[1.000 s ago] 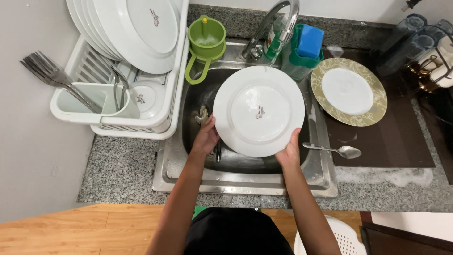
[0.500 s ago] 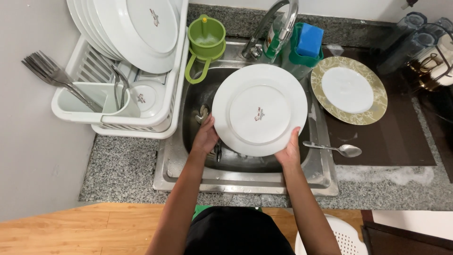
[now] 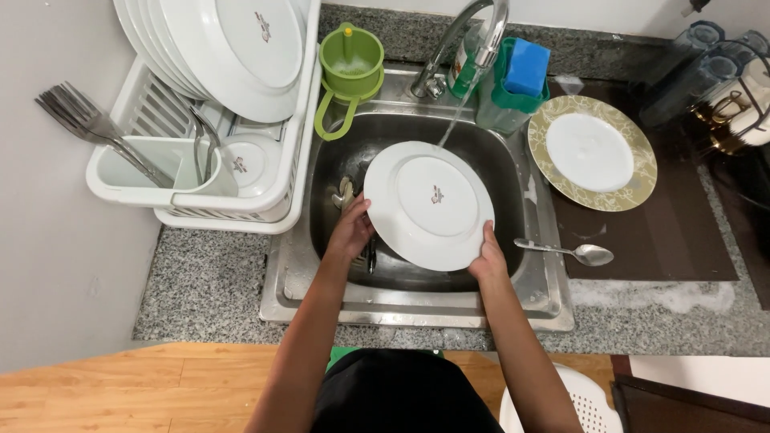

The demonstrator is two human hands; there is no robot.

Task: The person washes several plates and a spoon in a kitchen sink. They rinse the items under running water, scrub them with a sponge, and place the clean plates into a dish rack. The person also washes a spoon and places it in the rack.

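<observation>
Left hand (image 3: 350,232) grips the white plate (image 3: 429,205) at its 8 o'clock edge, right hand (image 3: 488,258) clamps the rim around 5 o'clock. Plate is held tilted over the sink (image 3: 417,289), underside up, with water from the tap (image 3: 480,32) hitting its top edge. Spoon (image 3: 569,252) lies on the sink rim at 3 o'clock. Green jug (image 3: 350,64) sits at 11, dish rack (image 3: 200,168) with stacked plates at 9 on the tabletop (image 3: 208,281).
</observation>
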